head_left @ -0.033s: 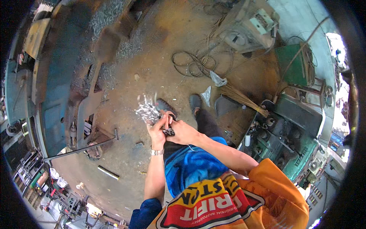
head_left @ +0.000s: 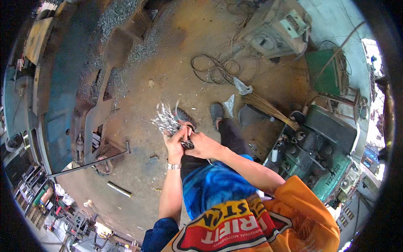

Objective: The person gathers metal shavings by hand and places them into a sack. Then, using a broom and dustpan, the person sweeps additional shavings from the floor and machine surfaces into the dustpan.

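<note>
A bundle of thin, shiny silvery strips (head_left: 164,119) fans out from between my hands, over the floor in front of my feet. My left hand (head_left: 174,144), with a metal-banded watch at the wrist, is closed round the bundle's lower part. Pressed against it, my right hand (head_left: 204,145) is closed with its fingers at the same bundle. The bundle's dark near end (head_left: 187,145) pokes out between the two palms. One thin strip (head_left: 177,106) curves up apart from the others. My fingers partly cover the gripped part.
A blue-green machine (head_left: 63,109) with metal shavings stands left, a metal bar (head_left: 90,164) jutting from it. Coiled cable (head_left: 214,69), a straw broom (head_left: 273,111) and a dark dustpan (head_left: 250,115) lie ahead. Green machinery (head_left: 323,168) is at right; a short tube (head_left: 119,189) lies at lower left.
The strips were smeared by motion before and show more sharply now. Both hands keep their grip in almost the same place. The view has shifted slightly.
</note>
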### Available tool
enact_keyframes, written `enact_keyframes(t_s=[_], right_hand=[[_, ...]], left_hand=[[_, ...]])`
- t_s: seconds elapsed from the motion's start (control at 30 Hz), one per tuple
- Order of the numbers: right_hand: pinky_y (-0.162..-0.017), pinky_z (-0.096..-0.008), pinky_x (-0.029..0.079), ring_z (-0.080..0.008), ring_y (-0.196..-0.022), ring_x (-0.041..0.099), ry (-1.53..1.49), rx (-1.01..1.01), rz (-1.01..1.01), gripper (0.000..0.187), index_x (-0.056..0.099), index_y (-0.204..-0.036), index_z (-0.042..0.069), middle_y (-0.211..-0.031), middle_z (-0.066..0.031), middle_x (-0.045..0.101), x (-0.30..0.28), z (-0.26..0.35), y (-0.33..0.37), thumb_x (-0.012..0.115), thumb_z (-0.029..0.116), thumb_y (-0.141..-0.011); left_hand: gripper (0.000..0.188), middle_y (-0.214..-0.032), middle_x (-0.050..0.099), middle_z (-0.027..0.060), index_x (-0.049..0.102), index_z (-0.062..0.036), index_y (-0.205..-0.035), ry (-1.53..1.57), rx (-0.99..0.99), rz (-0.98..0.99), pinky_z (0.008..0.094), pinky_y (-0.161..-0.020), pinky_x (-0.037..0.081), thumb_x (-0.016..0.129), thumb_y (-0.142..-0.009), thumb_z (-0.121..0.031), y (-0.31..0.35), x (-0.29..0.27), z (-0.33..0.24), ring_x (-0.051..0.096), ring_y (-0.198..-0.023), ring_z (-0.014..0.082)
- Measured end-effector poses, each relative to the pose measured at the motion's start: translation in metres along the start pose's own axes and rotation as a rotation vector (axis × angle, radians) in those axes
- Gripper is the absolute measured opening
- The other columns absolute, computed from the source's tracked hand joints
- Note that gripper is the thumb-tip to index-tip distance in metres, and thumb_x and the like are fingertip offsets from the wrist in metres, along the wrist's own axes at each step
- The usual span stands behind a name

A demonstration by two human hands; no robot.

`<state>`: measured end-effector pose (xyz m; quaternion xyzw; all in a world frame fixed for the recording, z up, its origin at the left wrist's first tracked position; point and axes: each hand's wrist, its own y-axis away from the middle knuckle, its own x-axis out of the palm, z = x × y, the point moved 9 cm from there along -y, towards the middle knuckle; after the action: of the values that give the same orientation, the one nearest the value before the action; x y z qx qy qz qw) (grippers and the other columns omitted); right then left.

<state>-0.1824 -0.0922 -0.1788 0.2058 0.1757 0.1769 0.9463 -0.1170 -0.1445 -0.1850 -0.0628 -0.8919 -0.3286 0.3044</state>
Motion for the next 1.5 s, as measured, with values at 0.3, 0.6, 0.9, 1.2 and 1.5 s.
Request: enact_keyframes(t_s=[0.3, 0.6, 0.9, 1.2, 1.5], right_hand=[[-0.104, -0.0400, 0.041, -0.0325, -0.125, 0.050, -0.170, 0.298, 0.329, 0.085, 0.044, -0.140, 0.005, -0.138, -0.0202, 0.050, 0.003, -0.311, -0.177, 0.064, 0.062, -0.080], [-0.100, -0.0455, 0.045, -0.0312, -0.125, 0.052, -0.240, 0.866, -0.288, 0.078, 0.043, -0.142, 0.005, -0.140, -0.0173, 0.050, -0.023, -0.699, -0.308, 0.073, 0.045, -0.082], [-0.080, -0.0343, 0.051, -0.0275, -0.092, 0.066, -0.034, 0.539, -0.879, 0.028, 0.068, -0.107, 0.002, -0.102, -0.0162, 0.069, -0.047, -0.685, -0.340, 0.070, 0.018, -0.084], [-0.081, -0.0419, 0.052, -0.0363, -0.095, 0.065, 0.147, 0.180, -0.688, 0.053, 0.053, -0.131, 0.008, -0.103, -0.0209, 0.066, -0.082, -0.582, -0.474, 0.069, 0.008, -0.081], [-0.089, -0.0426, 0.052, -0.0399, -0.103, 0.064, 0.459, 0.656, -0.482, 0.063, 0.048, -0.137, 0.012, -0.114, -0.0212, 0.065, -0.100, -0.657, -0.560, 0.065, 0.024, -0.078]], left_hand=[[0.057, -0.082, 0.056, 0.0025, 0.043, -0.0058, -0.134, -0.043, 0.039, -0.344, 0.0294, -0.057, 0.040, 0.063, -0.083, 0.006, -0.154, -0.207, 0.098, 0.042, -0.055, 0.0097], [0.055, -0.081, 0.055, 0.0013, 0.043, -0.0069, -0.134, 0.015, -0.159, -0.563, 0.0306, -0.058, 0.044, 0.063, -0.084, 0.006, -0.213, -0.297, 0.264, 0.047, -0.059, 0.0104], [0.059, -0.082, 0.061, 0.0029, 0.047, -0.0051, -0.133, -0.070, -0.270, -0.574, 0.0291, -0.059, 0.048, 0.068, -0.080, 0.007, -0.228, -0.301, 0.270, 0.054, -0.058, 0.0121], [0.062, -0.082, 0.060, 0.0060, 0.042, -0.0039, -0.136, -0.007, -0.268, -0.600, 0.0320, -0.065, 0.053, 0.064, -0.080, 0.010, -0.242, -0.299, 0.258, 0.056, -0.062, 0.0148], [0.062, -0.075, 0.055, 0.0058, 0.039, -0.0036, -0.134, -0.082, -0.283, -0.526, 0.0297, -0.057, 0.041, 0.067, -0.080, 0.007, -0.252, -0.295, 0.258, 0.048, -0.055, 0.0131]])
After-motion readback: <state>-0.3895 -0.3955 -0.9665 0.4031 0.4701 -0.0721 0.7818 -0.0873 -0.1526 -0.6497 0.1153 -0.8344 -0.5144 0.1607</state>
